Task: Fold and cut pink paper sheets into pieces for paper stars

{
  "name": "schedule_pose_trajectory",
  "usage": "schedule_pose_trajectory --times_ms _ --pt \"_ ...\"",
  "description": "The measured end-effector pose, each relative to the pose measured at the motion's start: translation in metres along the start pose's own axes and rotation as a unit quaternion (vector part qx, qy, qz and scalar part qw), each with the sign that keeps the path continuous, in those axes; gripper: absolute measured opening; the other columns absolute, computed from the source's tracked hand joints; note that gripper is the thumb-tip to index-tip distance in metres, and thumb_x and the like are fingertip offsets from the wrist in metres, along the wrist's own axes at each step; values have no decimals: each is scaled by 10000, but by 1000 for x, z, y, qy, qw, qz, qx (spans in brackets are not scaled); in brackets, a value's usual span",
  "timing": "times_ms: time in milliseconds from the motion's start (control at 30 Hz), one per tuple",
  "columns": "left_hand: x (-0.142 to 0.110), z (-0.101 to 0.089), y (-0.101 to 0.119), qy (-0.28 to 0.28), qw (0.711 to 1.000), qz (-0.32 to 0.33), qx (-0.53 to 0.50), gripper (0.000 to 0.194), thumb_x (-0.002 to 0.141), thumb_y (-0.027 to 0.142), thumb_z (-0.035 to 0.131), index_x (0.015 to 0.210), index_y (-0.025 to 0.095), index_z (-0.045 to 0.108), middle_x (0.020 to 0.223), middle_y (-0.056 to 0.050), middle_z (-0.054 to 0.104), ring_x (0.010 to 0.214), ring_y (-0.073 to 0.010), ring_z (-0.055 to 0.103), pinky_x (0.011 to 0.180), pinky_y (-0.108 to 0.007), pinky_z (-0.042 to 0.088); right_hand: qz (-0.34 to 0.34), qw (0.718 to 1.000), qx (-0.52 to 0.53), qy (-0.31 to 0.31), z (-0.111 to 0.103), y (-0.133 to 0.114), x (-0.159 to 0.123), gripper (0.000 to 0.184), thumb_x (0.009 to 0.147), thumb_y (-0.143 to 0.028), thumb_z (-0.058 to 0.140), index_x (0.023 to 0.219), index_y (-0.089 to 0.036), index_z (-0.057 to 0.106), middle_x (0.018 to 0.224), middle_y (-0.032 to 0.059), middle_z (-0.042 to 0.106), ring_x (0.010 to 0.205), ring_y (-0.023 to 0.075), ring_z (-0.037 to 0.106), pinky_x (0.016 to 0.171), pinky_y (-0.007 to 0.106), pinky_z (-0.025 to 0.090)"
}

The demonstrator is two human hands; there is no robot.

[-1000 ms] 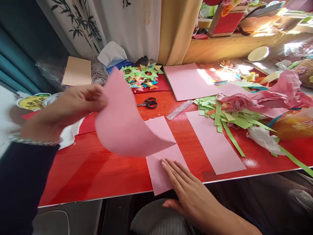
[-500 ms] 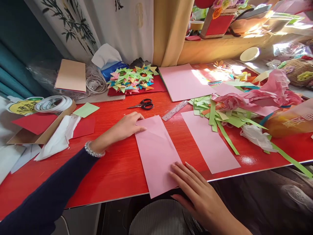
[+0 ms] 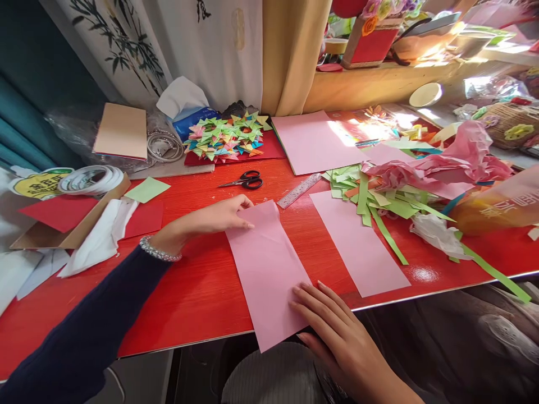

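Note:
A folded sheet of pink paper [image 3: 265,269] lies at the front of the red table, its lower corner jutting past the edge. My left hand [image 3: 223,216] pinches the sheet's far left corner, thumb on top and the other fingers partly hidden behind it. Fingers stretched out, my right hand [image 3: 332,320] rests flat on the near right side of the paper. To the right lies a separate pink strip [image 3: 357,244]. Just beyond the folded sheet are a clear ruler [image 3: 298,191] and black-handled scissors [image 3: 248,180].
Green paper scraps [image 3: 391,203] and crumpled pink paper [image 3: 446,163] are heaped at the right. A pile of folded paper pieces [image 3: 227,137] sits at the back, beside a large pink sheet [image 3: 315,140]. At the left, a cardboard box [image 3: 84,224] holds white tape rolls [image 3: 92,180].
The far left corner of the pink paper has shifted left with my left hand. Its near corner has slid slightly further over the table edge. My right hand has barely moved.

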State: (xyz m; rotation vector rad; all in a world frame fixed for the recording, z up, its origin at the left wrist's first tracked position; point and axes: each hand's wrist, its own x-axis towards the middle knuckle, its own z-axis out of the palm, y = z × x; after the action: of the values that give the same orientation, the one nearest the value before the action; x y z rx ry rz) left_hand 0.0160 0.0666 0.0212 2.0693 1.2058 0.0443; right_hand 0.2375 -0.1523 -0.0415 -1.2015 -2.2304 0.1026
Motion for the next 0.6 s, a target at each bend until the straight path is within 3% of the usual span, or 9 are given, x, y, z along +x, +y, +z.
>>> schedule_pose_trajectory --times_ms 67,133,200,333,400,467,533,600 --pt "-8 -2 3 26 997 28 -67 531 714 378 683 1185 182 535 1242 -82 586 1127 -250 555 858 -291 465 86 995 39 24 -4 4 -1 427 902 -200 532 1327 -180 501 1344 113 554 1255 231 512 1014 379 485" --pt "-17 -4 7 75 985 52 -144 473 721 359 696 1147 184 586 1220 -73 615 1103 -247 576 852 -299 483 198 972 106 73 -9 12 2 519 909 -236 529 1409 -237 391 1431 111 461 1297 234 463 1003 374 489" --pt "-26 -4 10 137 962 62 -227 352 739 375 702 1028 180 653 1086 -60 678 979 -232 626 791 -304 512 275 929 216 120 -14 24 12 586 906 -289 545 1444 -283 311 1471 110 406 1316 244 436 993 390 491" --pt "-38 3 10 257 903 102 -330 331 715 378 752 981 192 683 983 -36 698 882 -195 625 749 -286 520 337 830 409 173 -18 49 44 722 853 -355 630 1463 -280 251 1479 146 385 1283 269 478 930 397 529" --pt "-39 7 8 296 886 108 -340 345 715 394 752 982 189 676 981 -37 691 874 -189 612 744 -281 515 355 798 455 174 -17 54 58 719 834 -369 655 1451 -253 305 1440 141 445 1247 272 517 924 406 529" --pt "-40 10 5 324 883 95 -327 362 720 420 743 986 189 663 968 -35 681 859 -184 601 730 -275 504 370 783 478 147 -18 54 67 569 835 -395 649 1349 -215 485 1314 122 580 1159 268 587 898 400 539" --pt "-40 11 2 334 894 82 -288 331 741 449 714 950 197 669 923 -24 671 829 -174 590 713 -265 479 392 775 480 120 -19 52 71 411 829 -427 647 1161 -185 649 1126 101 689 1016 252 654 811 358 562" --pt "-40 10 -3 329 915 76 -222 280 773 470 670 862 206 693 847 -8 654 778 -161 569 681 -256 438 418 765 479 102 -21 51 72 371 804 -461 663 1036 -175 704 984 81 725 877 225 677 710 314 561"
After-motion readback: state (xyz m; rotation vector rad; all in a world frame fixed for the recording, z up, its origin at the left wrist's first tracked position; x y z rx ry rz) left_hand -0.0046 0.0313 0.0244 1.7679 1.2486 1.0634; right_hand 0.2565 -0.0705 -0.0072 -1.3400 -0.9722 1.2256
